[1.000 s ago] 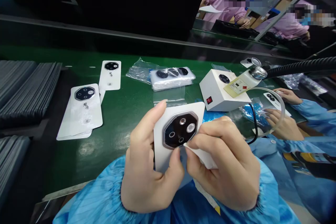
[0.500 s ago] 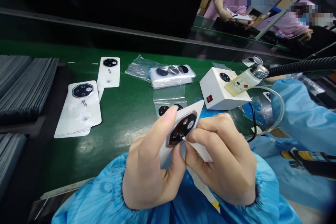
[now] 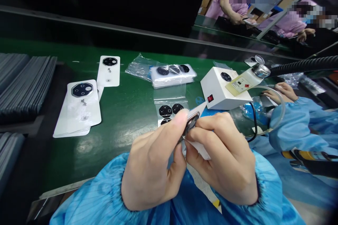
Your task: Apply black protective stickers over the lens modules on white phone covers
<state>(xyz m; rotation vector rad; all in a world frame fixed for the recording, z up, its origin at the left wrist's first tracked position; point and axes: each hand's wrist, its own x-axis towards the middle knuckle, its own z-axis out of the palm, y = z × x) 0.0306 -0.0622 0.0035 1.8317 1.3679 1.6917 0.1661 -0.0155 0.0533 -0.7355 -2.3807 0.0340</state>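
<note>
From where I stand, the left hand (image 3: 155, 161) grips a white panel (image 3: 200, 109), held near the middle above the near edge of the desk (image 3: 126, 130) and turned almost edge-on; the right hand (image 3: 224, 158) pinches a white piece (image 3: 202, 150) against the border of the panel's dark lens plate (image 3: 192, 123). Work on this panel appears to be in progress and not complete. At left, several similar panels (image 3: 79, 112) lie overlapped, lens plates fitted; whether they are finished or waiting cannot be told. Containers: a clear bag (image 3: 170, 93) just beyond the left hand contains black octagonal plates, partly hidden; a bottle (image 3: 240, 82) at right, by a white box (image 3: 221, 100), contains pale yellow liquid; a dark rack (image 3: 54, 88) at far left carries closely packed dark sheets (image 3: 34, 89).
</note>
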